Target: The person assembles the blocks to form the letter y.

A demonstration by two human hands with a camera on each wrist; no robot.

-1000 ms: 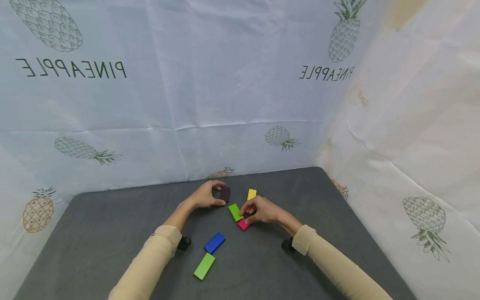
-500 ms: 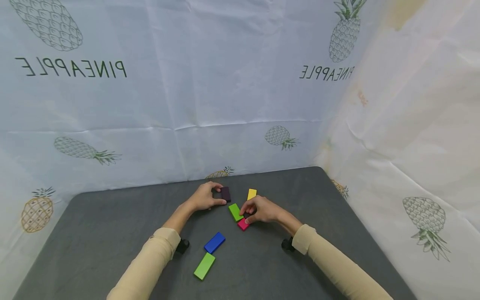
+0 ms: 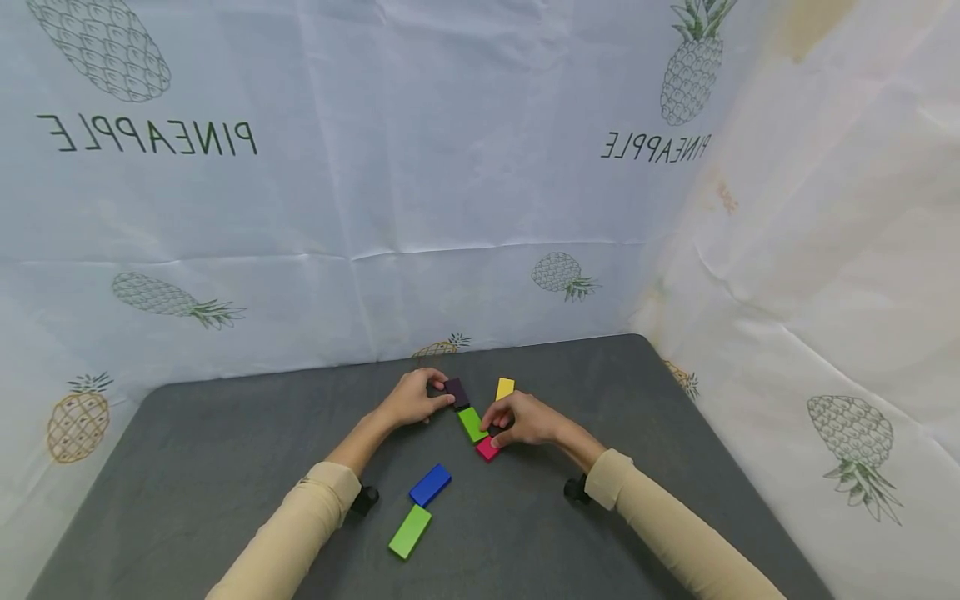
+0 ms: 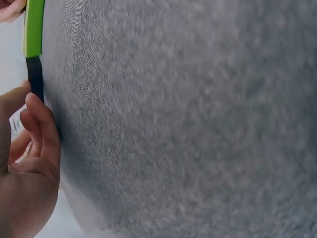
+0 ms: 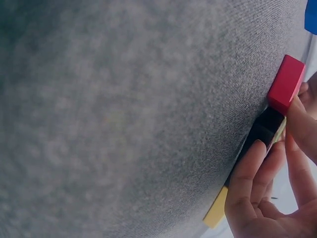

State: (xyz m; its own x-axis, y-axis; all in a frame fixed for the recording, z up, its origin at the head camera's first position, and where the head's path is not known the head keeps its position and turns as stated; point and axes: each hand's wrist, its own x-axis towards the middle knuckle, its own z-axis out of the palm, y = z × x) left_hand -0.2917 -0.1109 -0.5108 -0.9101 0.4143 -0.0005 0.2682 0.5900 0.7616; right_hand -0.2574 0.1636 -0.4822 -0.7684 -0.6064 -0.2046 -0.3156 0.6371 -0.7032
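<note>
My left hand [image 3: 411, 398] pinches a dark purple block [image 3: 456, 392] between thumb and fingers at its left side. The block's near end meets a green block [image 3: 472, 425]; in the left wrist view the dark block [image 4: 35, 74] abuts the green one [image 4: 33, 29]. My right hand [image 3: 528, 419] curls its fingers round a black block [image 3: 495, 430], partly hidden. Its thumb touches the red block [image 5: 287, 84] in the right wrist view. A yellow block [image 3: 505, 387] lies behind that hand, adjoining the black block in the right wrist view.
Nearer on the dark grey table [image 3: 525, 550] lie a blue block [image 3: 430, 485] and a second green block [image 3: 410, 532], touching end to end. A white pineapple-print cloth [image 3: 450, 167] hangs behind the table and along its right side.
My left hand has shifted slightly right and nearer with the dark purple block, which has turned and closed the gap to the green block. The right hand stays put.
</note>
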